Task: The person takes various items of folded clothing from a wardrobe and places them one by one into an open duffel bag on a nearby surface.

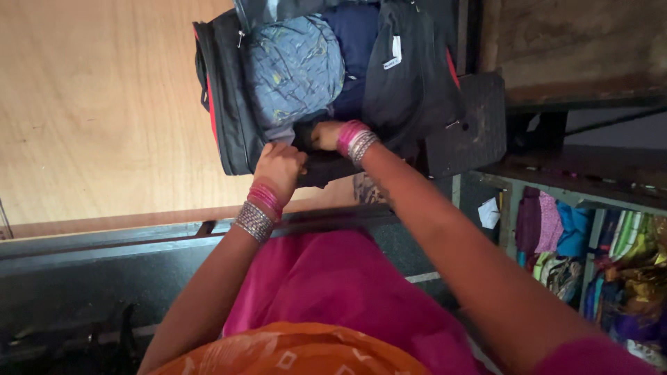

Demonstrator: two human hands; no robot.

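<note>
An open black travel bag with red trim (224, 104) lies on a wooden surface ahead of me, stuffed with clothes. A blue patterned garment (295, 66) bulges out of it, with a dark blue cloth (358, 42) and a black garment with a white tag (410, 69) beside it. My left hand (279, 167) grips the near edge of the bag, its fingers closed on the dark fabric. My right hand (325, 135) reaches into the bag under the blue garment, its fingers hidden among the clothes. Both wrists wear pink and silver bangles.
A light wooden board (97, 104) stretches to the left of the bag. A dark ledge (104, 250) runs across below it. On the right stand dark shelves (590, 187) with folded colourful fabrics (611, 257). My pink and orange clothing (333, 298) fills the bottom.
</note>
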